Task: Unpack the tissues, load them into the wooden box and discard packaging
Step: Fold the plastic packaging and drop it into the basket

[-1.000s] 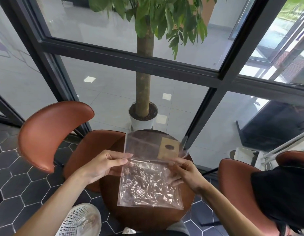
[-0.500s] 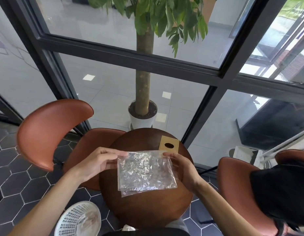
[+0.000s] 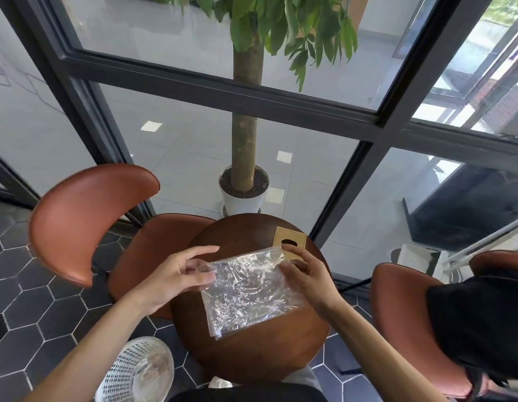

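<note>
A crinkled clear plastic bag [image 3: 246,294], folded in half, hangs just above the round dark wooden table [image 3: 252,355]. My right hand [image 3: 307,274] pinches its upper right corner. My left hand [image 3: 179,274] is at the bag's upper left corner, thumb and lower fingers touching the edge while the other fingers are spread. The wooden tissue box [image 3: 289,245], light tan with an oval slot on top, stands at the table's far right edge, just beyond my right hand. No tissues show.
A white mesh waste basket [image 3: 136,372] lined with clear plastic stands on the floor at the lower left. Brown leather chairs [image 3: 86,221] flank the table; the right chair [image 3: 408,320] carries a black garment [image 3: 481,323]. A potted tree [image 3: 244,184] stands behind the glass.
The bag was held up open and tall a second ago. It has been folded in half and lowered toward the table, tilting so its left side drops toward me.
</note>
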